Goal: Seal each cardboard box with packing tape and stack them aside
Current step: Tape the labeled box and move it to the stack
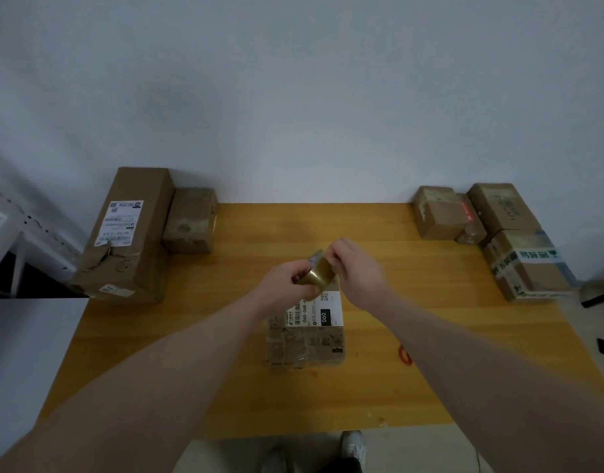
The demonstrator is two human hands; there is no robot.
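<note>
A small cardboard box (305, 339) with a white shipping label lies in the middle of the wooden table (225, 353). Above its far end my left hand (282, 279) grips a roll of brown packing tape (319, 273). My right hand (353, 268) pinches at the roll's upper edge with its fingertips. Whether a strip of tape is pulled free is too blurred to tell.
A long box (130, 233) and a small box (191, 220) stand at the table's back left. Several boxes (492, 227) are grouped at the back right. A red-handled object (404, 355) lies right of the middle box, partly under my right forearm. White shelving is at far left.
</note>
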